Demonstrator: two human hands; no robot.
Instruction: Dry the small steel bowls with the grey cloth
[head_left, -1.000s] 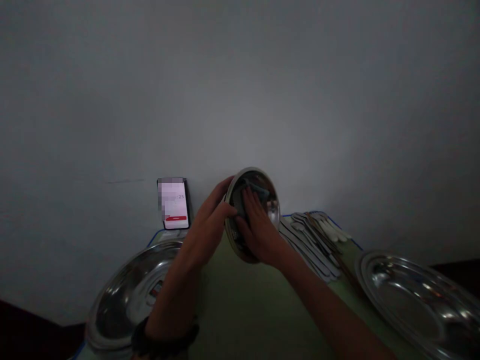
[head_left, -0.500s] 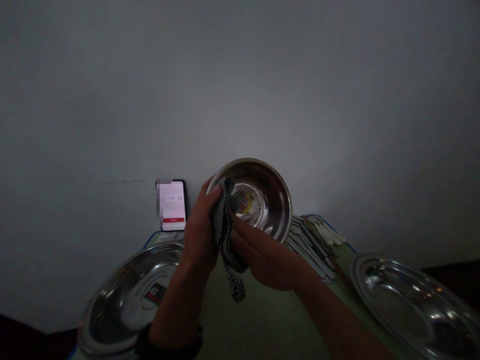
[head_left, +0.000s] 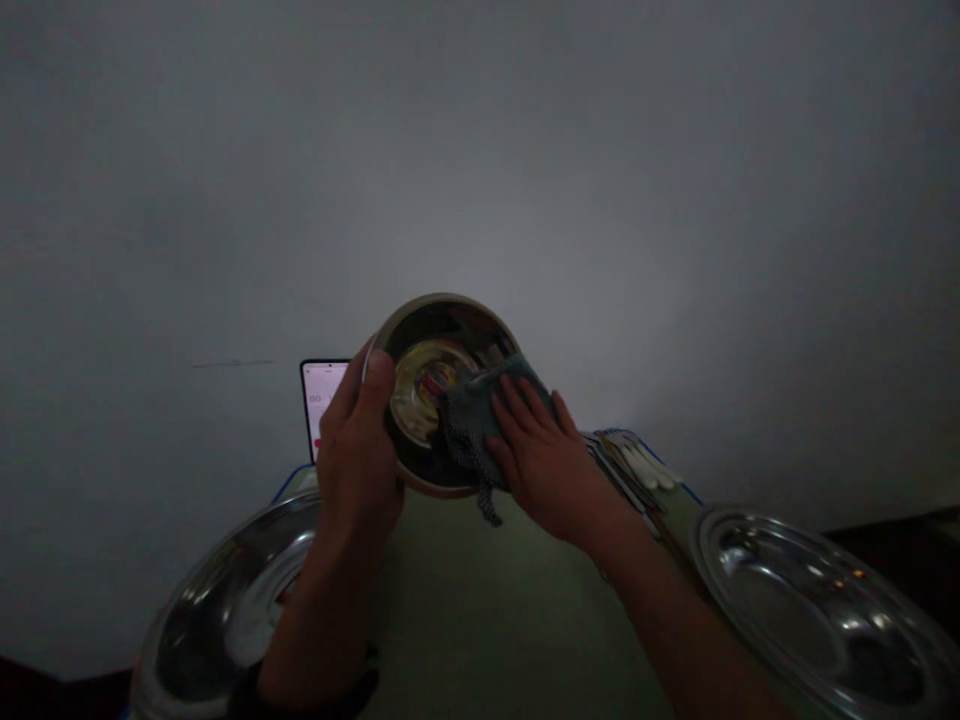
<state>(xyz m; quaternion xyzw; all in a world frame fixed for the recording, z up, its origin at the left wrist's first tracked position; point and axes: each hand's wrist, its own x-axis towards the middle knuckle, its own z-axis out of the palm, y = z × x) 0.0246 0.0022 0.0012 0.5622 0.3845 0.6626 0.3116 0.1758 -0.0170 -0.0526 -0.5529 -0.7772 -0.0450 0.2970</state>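
A round steel bowl (head_left: pixel 420 395) is held up above the table, tilted so its inside faces me. My left hand (head_left: pixel 360 450) grips its left rim, thumb over the edge. My right hand (head_left: pixel 544 455) presses a dark checked cloth (head_left: pixel 472 425) flat against the bowl's right inner side, with its fingers stretched out on the cloth. A corner of the cloth hangs below the bowl's rim.
A large steel platter (head_left: pixel 217 620) lies at the lower left, another platter (head_left: pixel 817 610) at the lower right. A row of spoons and cutlery (head_left: pixel 634 465) lies behind my right hand. A lit phone (head_left: pixel 322 405) leans on the grey wall. The green tabletop (head_left: pixel 487 620) lies between the platters.
The bowl has shifted left and turned. My right hand has moved the cloth from the left rim onto the bowl's right inner side. The view has drifted slightly.
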